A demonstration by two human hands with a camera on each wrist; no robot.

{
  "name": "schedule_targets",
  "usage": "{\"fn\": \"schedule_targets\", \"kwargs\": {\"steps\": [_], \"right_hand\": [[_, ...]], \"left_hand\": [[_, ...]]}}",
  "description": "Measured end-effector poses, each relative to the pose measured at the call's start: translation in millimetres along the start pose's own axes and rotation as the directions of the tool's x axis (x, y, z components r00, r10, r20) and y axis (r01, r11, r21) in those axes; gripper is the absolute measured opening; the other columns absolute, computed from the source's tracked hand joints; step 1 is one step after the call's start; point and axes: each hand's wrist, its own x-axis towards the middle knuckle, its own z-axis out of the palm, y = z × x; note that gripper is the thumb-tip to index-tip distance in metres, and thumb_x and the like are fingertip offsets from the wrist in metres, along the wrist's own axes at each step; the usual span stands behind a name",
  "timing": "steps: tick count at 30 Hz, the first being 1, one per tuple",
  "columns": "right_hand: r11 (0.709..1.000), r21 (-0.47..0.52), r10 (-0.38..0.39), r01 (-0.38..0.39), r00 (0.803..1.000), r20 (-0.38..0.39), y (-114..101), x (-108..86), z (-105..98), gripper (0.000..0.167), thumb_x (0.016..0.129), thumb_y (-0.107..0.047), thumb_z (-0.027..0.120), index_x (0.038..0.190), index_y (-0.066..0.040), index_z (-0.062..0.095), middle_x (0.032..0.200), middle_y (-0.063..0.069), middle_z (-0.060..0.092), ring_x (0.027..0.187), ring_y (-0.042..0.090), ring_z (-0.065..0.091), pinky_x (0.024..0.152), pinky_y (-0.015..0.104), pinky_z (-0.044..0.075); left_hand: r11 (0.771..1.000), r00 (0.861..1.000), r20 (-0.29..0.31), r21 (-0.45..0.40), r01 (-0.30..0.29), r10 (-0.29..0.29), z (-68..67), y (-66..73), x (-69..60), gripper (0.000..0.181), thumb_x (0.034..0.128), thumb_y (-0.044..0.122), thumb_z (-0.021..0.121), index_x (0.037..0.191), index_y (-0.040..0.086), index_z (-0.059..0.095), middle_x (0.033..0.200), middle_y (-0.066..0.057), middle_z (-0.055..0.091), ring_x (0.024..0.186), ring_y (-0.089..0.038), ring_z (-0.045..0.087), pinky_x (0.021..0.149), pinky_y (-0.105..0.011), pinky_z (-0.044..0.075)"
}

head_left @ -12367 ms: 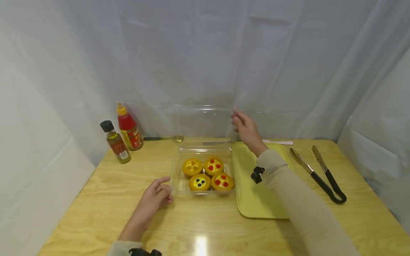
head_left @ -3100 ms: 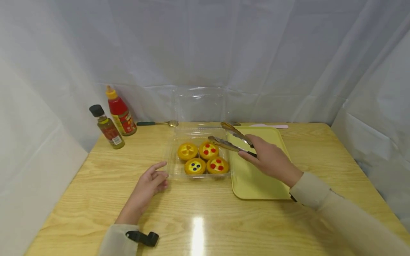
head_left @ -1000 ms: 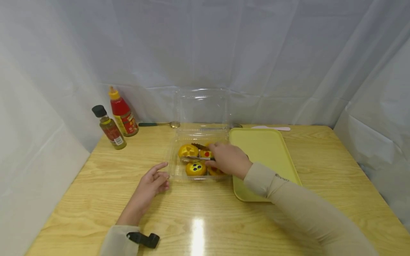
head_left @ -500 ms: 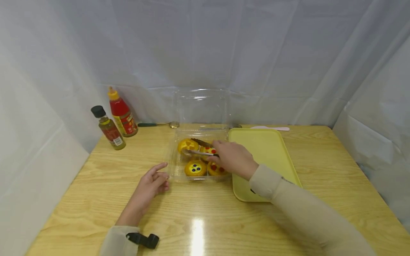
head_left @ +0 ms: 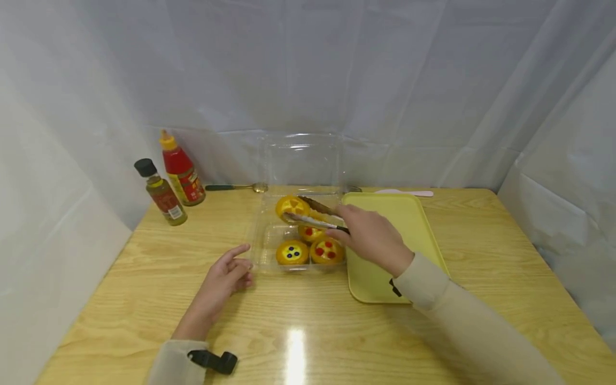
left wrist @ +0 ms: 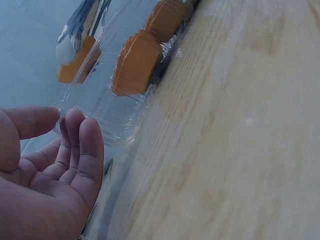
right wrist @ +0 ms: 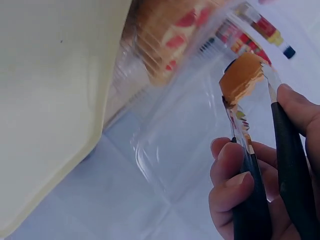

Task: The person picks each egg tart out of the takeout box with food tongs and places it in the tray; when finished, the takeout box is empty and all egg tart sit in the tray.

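In the head view my right hand [head_left: 372, 235] grips a pair of tongs [head_left: 332, 227]. Between the tong tips is a round tart [head_left: 291, 207] with an orange-yellow segmented top, lifted over the back of a clear plastic container [head_left: 264, 251]. The right wrist view shows the tart [right wrist: 242, 80] clamped from both sides. Three tarts sit in the container: a blue-dotted one [head_left: 292, 252] and two red-dotted ones, one at front [head_left: 327, 251] and another [head_left: 310, 233] partly behind the tongs. My left hand [head_left: 221, 278] holds the container's front left corner, thumb [left wrist: 37, 121] at its rim.
The container's clear lid [head_left: 303, 166] stands raised at the back. A yellow tray [head_left: 385, 278] lies right of it. A red sauce bottle [head_left: 182, 168] and an oil bottle [head_left: 163, 195] stand at left. A spoon [head_left: 236, 187] and a pink knife [head_left: 409, 193] lie along the back edge.
My right hand took up the tongs, which lay at right before. They closed on the segmented tart and raised it from its place, toward the back and slightly right. My left hand stays put.
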Motion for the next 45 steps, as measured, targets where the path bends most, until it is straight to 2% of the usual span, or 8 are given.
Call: {"fn": "schedule_targets", "kwargs": {"steps": [7, 14, 21, 26, 32, 40, 45], "right_hand": [[1.0, 0.013, -0.002, 0.003, 0.997, -0.078, 13, -11.0, -12, 0.043, 0.095, -0.053, 0.057, 0.114, -0.014, 0.059, 0.091, -0.002, 0.061, 0.058, 0.013, 0.05, 0.047, 0.029, 0.04], [0.997, 0.057, 0.059, -0.053, 0.993, -0.106, 25, -21.6, -21, 0.049, 0.096, -0.051, 0.059, 0.126, -0.012, 0.059, 0.11, 0.003, 0.066, 0.076, 0.016, 0.06, 0.062, 0.036, 0.049], [0.994, 0.049, 0.107, -0.101, 0.981, -0.164, 40, -31.2, -24, 0.05, 0.096, -0.049, 0.061, 0.127, -0.01, 0.06, 0.11, 0.005, 0.066, 0.074, 0.018, 0.059, 0.059, 0.037, 0.048], [0.982, 0.086, 0.181, -0.169, 0.97, -0.165, 51, -37.5, -26, 0.053, 0.096, -0.051, 0.058, 0.131, -0.011, 0.057, 0.112, 0.007, 0.065, 0.073, 0.02, 0.058, 0.058, 0.038, 0.046], [0.967, 0.122, 0.243, -0.223, 0.953, -0.181, 63, -43.5, -26, 0.053, 0.096, -0.047, 0.061, 0.132, -0.008, 0.057, 0.103, 0.009, 0.065, 0.065, 0.02, 0.055, 0.051, 0.035, 0.042], [0.949, 0.123, 0.311, -0.291, 0.931, -0.193, 79, -46.5, -23, 0.049, 0.097, -0.045, 0.061, 0.123, -0.003, 0.059, 0.093, 0.011, 0.063, 0.063, 0.022, 0.053, 0.049, 0.035, 0.04], [0.944, 0.101, 0.328, -0.314, 0.928, -0.177, 88, -43.3, -17, 0.045, 0.096, -0.044, 0.063, 0.114, -0.002, 0.058, 0.083, 0.009, 0.059, 0.06, 0.022, 0.05, 0.047, 0.034, 0.037]], "left_hand": [[1.0, 1.0, -0.006, 0.002, 0.002, -0.002, -1.6, -2.0, 0.9, 0.049, 0.105, 0.01, 0.049, 0.152, 0.006, 0.033, 0.106, -0.011, 0.059, 0.091, -0.018, 0.061, 0.083, -0.032, 0.057], [1.0, 1.0, -0.02, 0.014, 0.013, -0.013, -2.1, -3.6, 1.7, 0.048, 0.1049, 0.01, 0.049, 0.151, 0.008, 0.034, 0.11, -0.016, 0.057, 0.093, -0.02, 0.06, 0.084, -0.033, 0.057], [1.0, 1.0, -0.018, 0.023, 0.012, -0.012, -1.9, -2.9, 0.9, 0.047, 0.1054, 0.01, 0.047, 0.151, 0.009, 0.035, 0.111, -0.016, 0.057, 0.093, -0.019, 0.06, 0.084, -0.033, 0.056], [1.0, 1.0, -0.009, 0.027, 0.006, -0.006, -2.1, -2.3, 0.2, 0.048, 0.1055, 0.01, 0.047, 0.151, 0.008, 0.034, 0.111, -0.015, 0.057, 0.093, -0.019, 0.06, 0.084, -0.032, 0.056], [1.0, 1.0, -0.011, 0.016, 0.008, -0.007, -2.6, -2.5, 0.5, 0.048, 0.1053, 0.01, 0.048, 0.151, 0.008, 0.034, 0.11, -0.015, 0.056, 0.093, -0.02, 0.061, 0.083, -0.032, 0.057], [1.0, 1.0, 0.001, 0.009, 0.002, -0.002, -2.8, -4.1, 1.4, 0.049, 0.1052, 0.01, 0.048, 0.152, 0.007, 0.033, 0.109, -0.013, 0.057, 0.092, -0.018, 0.061, 0.083, -0.031, 0.056], [1.0, 1.0, 0.0, 0.006, -0.004, 0.004, -2.1, -4.3, 2.2, 0.049, 0.105, 0.011, 0.049, 0.151, 0.008, 0.034, 0.11, -0.015, 0.056, 0.093, -0.019, 0.061, 0.084, -0.032, 0.056]]}}
